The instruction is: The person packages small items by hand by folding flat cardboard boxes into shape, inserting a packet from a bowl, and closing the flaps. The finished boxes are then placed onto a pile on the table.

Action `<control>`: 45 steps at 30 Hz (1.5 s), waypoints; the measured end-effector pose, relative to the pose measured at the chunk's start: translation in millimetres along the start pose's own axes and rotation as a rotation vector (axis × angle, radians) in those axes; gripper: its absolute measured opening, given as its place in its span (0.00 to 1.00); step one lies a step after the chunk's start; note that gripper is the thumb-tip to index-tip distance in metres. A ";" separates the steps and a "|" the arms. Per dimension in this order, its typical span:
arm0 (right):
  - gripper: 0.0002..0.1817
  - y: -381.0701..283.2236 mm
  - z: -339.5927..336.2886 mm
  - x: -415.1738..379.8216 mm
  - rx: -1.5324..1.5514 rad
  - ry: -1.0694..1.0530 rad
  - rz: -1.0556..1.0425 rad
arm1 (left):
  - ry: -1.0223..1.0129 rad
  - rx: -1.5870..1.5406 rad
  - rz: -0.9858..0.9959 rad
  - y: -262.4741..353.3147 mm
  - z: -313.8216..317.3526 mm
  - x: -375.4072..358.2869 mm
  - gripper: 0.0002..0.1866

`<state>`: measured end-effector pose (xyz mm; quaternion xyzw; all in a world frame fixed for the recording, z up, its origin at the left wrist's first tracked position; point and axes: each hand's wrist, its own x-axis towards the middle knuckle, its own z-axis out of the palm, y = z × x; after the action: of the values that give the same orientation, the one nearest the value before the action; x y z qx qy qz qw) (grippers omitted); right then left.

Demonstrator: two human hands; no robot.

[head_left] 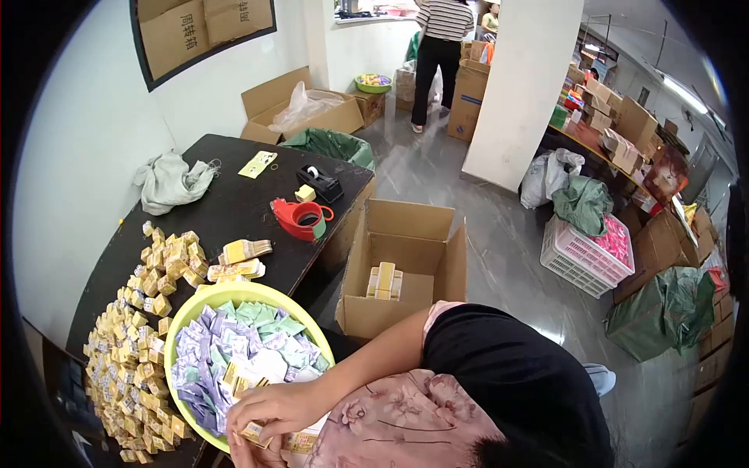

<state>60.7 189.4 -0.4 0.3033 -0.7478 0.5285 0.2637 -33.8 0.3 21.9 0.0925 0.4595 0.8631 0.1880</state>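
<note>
My right hand (285,407) reaches over the near rim of a yellow-green basin (173,343), its fingers bent around a small yellow carton (253,430). Just below, my left hand (251,454) is partly cut off by the frame edge and holds the same carton from the other side. Purple and pale green sachets (234,331) fill the basin, with a few white and yellow flat pieces on top. More yellow printed cartons (300,442) lie under my right wrist. Left of the basin, a large heap of small yellow boxes (129,351) covers the dark table.
Flat carton stacks (246,251), a red tape dispenser (300,218), a black tape dispenser (320,183) and a grey cloth (173,183) lie on the table (234,195). An open cardboard box (413,242) stands beside it. A person (443,54) stands near a pillar (523,93).
</note>
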 end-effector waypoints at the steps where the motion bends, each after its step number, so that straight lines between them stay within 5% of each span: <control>1: 0.26 -1.1 1.2 -0.3 0.046 0.069 -0.035 | 0.013 -0.005 0.002 2.0 -3.1 -2.9 0.24; 4: 0.37 -8.7 -18.7 -11.5 -0.354 -0.153 0.109 | 0.140 0.004 0.024 18.6 -26.3 -40.4 0.24; 6: 0.35 -7.1 -26.6 -19.9 -0.625 -0.521 0.244 | 0.369 0.248 0.237 29.6 -92.0 -42.0 0.24; 7: 0.31 -0.4 -23.3 -29.4 -0.560 -0.444 0.247 | 0.510 0.507 0.303 27.0 -136.3 -47.8 0.30; 9: 0.20 4.1 -20.8 -33.4 -0.576 -0.317 0.258 | 0.623 0.666 0.029 36.0 -176.8 -68.7 0.34; 10: 0.17 4.8 -23.0 -33.7 -0.611 -0.277 0.201 | 0.684 0.956 0.251 23.4 -199.1 -74.2 0.33; 12: 0.26 4.8 -22.1 -33.8 -0.606 -0.311 0.268 | 0.604 1.074 0.215 17.3 -228.0 -90.4 0.30; 16: 0.38 -8.8 -13.8 -17.9 -0.618 -0.356 0.271 | 0.354 1.030 0.361 -12.9 -108.2 -88.4 0.23; 20: 0.22 -7.5 -0.2 -4.6 -0.658 -0.542 0.145 | -0.020 1.389 0.334 -30.0 -49.9 -83.5 0.29; 21: 0.12 0.0 5.4 -10.9 -0.675 -0.486 0.131 | -0.057 1.395 0.324 -34.3 -43.2 -83.5 0.31; 25: 0.06 6.4 -1.5 -19.0 -0.589 -0.296 0.226 | -0.097 1.418 0.274 -39.9 -41.9 -87.0 0.36; 29: 0.07 -13.6 -26.6 -10.2 -0.517 -0.204 0.419 | -0.124 1.454 0.427 -34.8 -40.2 -82.6 0.33; 31: 0.15 -32.6 -34.6 1.7 -0.192 0.183 0.534 | -0.220 1.425 0.555 -17.4 -22.2 -71.5 0.25; 33: 0.20 -36.7 -32.5 6.8 -0.112 0.280 0.562 | -0.308 1.124 0.353 -12.8 -3.5 -57.9 0.23; 36: 0.19 -30.3 -27.8 16.5 -0.404 0.223 0.398 | -0.270 0.643 0.175 -23.2 34.7 -41.9 0.28; 41: 0.17 -24.4 -22.9 15.1 -0.416 0.249 0.235 | -0.425 0.697 0.125 -19.9 53.1 -25.8 0.25; 45: 0.19 -21.9 -24.4 15.7 -0.228 0.229 0.304 | -0.321 0.739 0.085 -19.6 48.1 -26.3 0.23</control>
<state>68.0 204.2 32.0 0.0933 -0.8049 0.5050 0.2971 11.0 36.0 33.0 0.3065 0.6994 0.6213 0.1757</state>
